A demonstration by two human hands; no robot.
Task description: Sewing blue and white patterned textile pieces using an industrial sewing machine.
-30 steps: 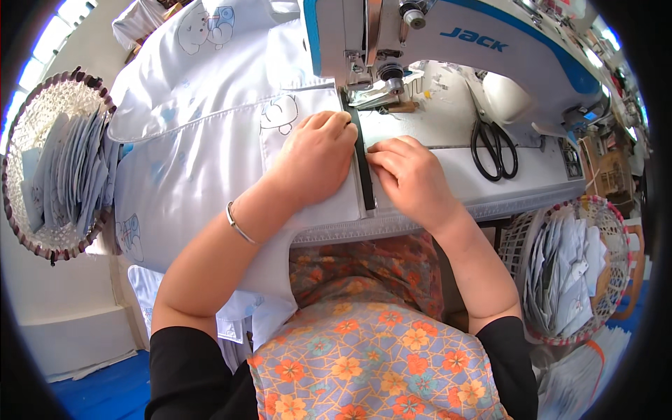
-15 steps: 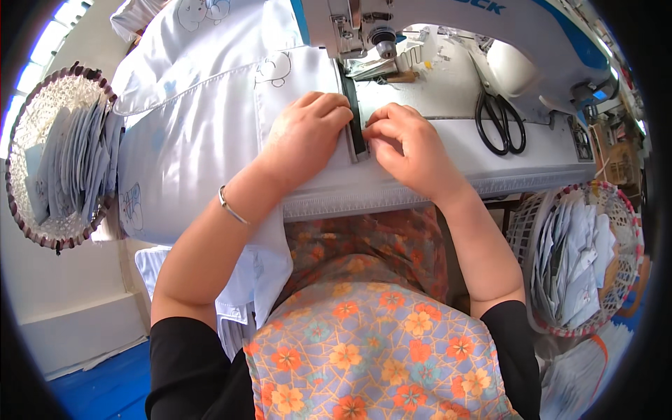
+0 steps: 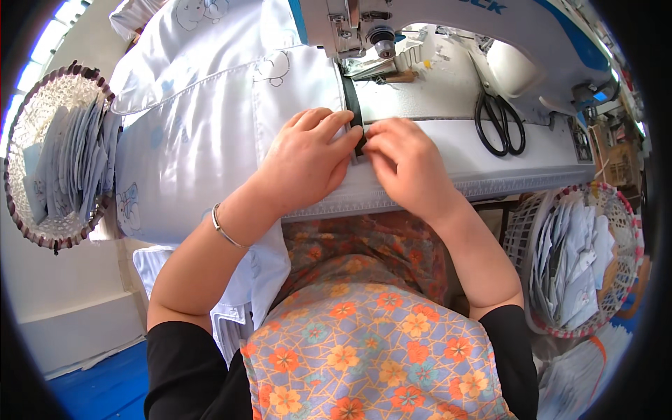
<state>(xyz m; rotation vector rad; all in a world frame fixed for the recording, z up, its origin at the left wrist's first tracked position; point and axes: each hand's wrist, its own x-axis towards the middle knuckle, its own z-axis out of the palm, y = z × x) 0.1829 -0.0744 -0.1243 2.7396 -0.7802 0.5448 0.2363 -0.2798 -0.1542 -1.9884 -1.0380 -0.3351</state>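
Observation:
Shiny white fabric (image 3: pixel 203 133) printed with cartoon animals spreads over the sewing machine bed and hangs off its front edge. A narrow dark strip (image 3: pixel 352 91) runs beside its right edge, below the machine head (image 3: pixel 371 35). My left hand (image 3: pixel 308 161) lies over that edge, thumb and forefinger closing together on the fabric by the strip. Just across the strip, my right hand (image 3: pixel 406 164) is closed in a pinch, its fingertips nearly meeting the left thumb. What lies between the right fingertips is too small to make out.
Black-handled scissors (image 3: pixel 500 122) rest on the bed to the right. Small tools, one wooden-handled (image 3: pixel 404 76), lie behind the hands. A basket (image 3: pixel 59 157) of folded pale pieces stands left; another basket (image 3: pixel 574 262) of similar pieces is lower right. A ruler strip (image 3: pixel 490 183) lines the front edge.
My left hand has come slightly nearer to me, and its thumb now shows against the forefinger. The right hand has also drawn slightly nearer, its fingers more bunched. The fabric has barely shifted.

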